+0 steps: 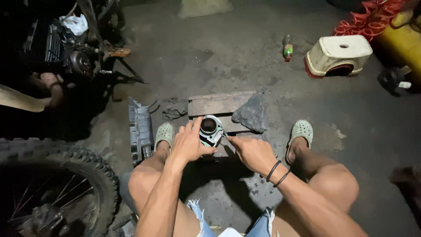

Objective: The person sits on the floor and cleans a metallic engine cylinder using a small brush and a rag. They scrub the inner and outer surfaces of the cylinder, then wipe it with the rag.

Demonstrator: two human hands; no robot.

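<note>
Between the person's two green clogs, on a wooden board (219,104) laid on the dirty concrete floor, sits a metal engine cylinder (210,131). Its round bore faces up toward the camera, so its long axis runs roughly upright, tipped a little toward the person. The left hand (189,142) clamps its fingers and thumb around the cylinder's left side. The right hand (253,152) has its fingers drawn together on a thin tool (224,134) whose tip touches the cylinder's right edge. A grey rock (252,113) rests on the board just beside it. A knobby tyre (66,175) stands at the far left.
</note>
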